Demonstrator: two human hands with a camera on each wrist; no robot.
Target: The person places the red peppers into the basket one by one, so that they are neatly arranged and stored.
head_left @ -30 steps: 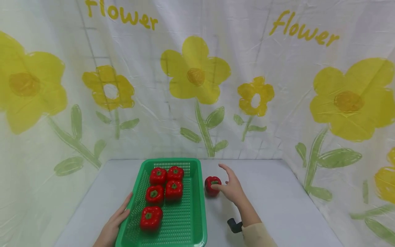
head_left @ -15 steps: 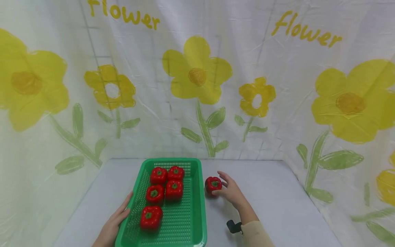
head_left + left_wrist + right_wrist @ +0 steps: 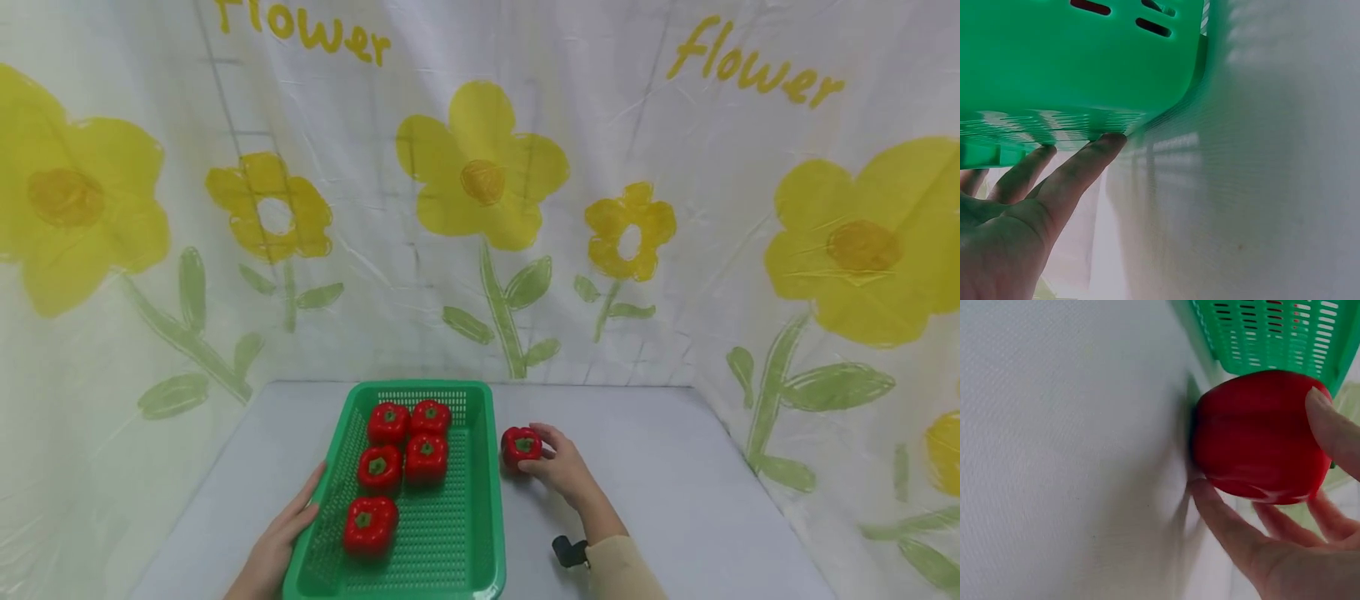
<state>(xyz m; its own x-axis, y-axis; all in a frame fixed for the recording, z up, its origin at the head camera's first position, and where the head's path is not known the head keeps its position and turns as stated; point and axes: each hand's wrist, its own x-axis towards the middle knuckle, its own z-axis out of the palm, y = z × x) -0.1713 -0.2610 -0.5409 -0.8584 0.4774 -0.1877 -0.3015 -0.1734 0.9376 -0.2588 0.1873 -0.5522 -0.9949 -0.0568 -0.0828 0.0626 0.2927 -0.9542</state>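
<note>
Just right of the green basket (image 3: pixel 450 533), a red bell pepper (image 3: pixel 521 448) sits on the table with its green stem up. My right hand (image 3: pixel 564 475) holds it from the right side. Close up in the right wrist view, the thumb lies against the pepper (image 3: pixel 1260 437) on one side and the fingers reach round the other. My left hand (image 3: pixel 276 542) rests along the basket's left side. Its straight fingertips touch the basket wall (image 3: pixel 1085 69) in the left wrist view. Inside the basket, several red bell peppers (image 3: pixel 380 469) stand in the left and back parts.
A pale table (image 3: pixel 637 467) carries the basket. Behind it hangs a white curtain (image 3: pixel 375 317) printed with yellow flowers. A small black device (image 3: pixel 570 552) sticks out by the right wrist, next to the beige sleeve (image 3: pixel 622 571).
My right hand has come down and left, its fingers drawing in around the loose bell pepper. The left hand stays at the basket. The head view has shifted slightly.
</note>
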